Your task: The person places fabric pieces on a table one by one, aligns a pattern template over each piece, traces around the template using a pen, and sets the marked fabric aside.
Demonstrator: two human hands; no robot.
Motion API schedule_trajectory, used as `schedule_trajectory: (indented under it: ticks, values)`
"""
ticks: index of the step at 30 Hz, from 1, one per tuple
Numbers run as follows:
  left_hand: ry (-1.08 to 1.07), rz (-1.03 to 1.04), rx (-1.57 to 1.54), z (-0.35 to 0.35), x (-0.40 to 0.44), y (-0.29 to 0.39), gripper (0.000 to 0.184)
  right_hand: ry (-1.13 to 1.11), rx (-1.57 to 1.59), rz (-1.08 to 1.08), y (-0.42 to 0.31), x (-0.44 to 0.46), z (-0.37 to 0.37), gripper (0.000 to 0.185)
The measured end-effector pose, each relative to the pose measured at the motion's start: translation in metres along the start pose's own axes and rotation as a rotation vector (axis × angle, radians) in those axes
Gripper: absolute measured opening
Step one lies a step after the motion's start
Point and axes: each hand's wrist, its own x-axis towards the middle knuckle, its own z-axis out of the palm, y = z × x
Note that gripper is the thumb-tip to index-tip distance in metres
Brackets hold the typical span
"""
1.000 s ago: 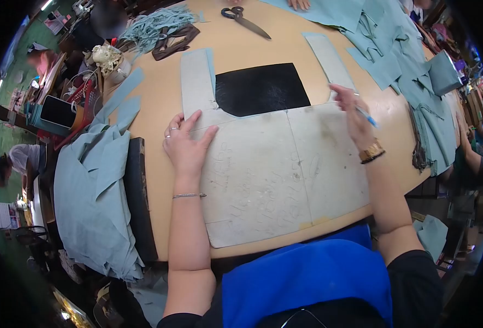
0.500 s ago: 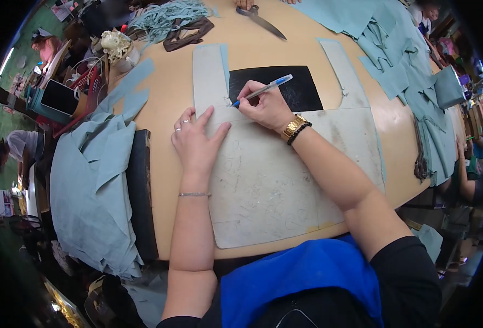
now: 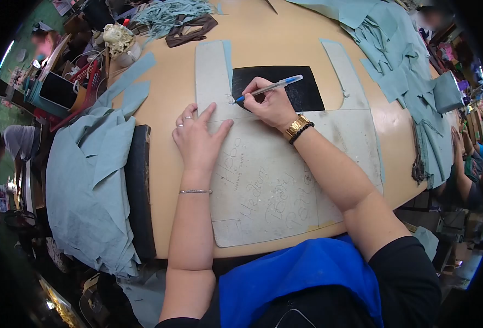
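Pale grey, flat, two-strapped, card-like pattern (image 3: 274, 153): lying on the smooth tan table (image 3: 268, 33) over thin blue-green fabric (image 3: 228, 50); looking light, stiff, likely flexing at the straps; suiting a hold by broad edges;
Left hand (image 3: 196, 139): spreading open across its left edge;
Right hand (image 3: 268, 106): gripping a clear-and-blue plastic pen (image 3: 274, 86);
Count: showing one pattern, two straps, one pen, one black rectangular sheet (image 3: 307, 93)

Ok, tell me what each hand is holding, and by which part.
The right hand holds a pen by its lower end, near the tip; the left hand holds nothing, resting on the pale template.
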Motion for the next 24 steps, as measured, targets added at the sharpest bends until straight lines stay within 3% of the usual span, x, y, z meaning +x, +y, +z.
schedule_trajectory:
  ticks: [12, 15, 18, 20, 24]
  values:
    - [0.057, 0.018, 0.079, 0.001, -0.001, 0.002, 0.058, -0.064, -0.079, -0.101, 0.010, 0.005, 0.001, 0.010]
    - [0.193, -0.082, -0.356, 0.016, 0.006, -0.011, 0.056, 0.079, 0.053, 0.001, 0.008, 0.005, 0.000, 0.011]
    - [0.123, -0.210, -0.997, 0.018, 0.016, -0.026, 0.045, 0.228, 0.275, 0.057, 0.013, 0.010, 0.000, 0.010]
    - [0.012, -0.194, -1.171, 0.010, 0.015, -0.030, 0.036, 0.252, 0.387, 0.083, 0.013, 0.012, -0.002, 0.010]
    - [-0.365, -0.082, -1.375, -0.023, 0.009, -0.023, 0.027, 0.113, 0.274, -0.022, 0.020, 0.013, 0.000, 0.010]
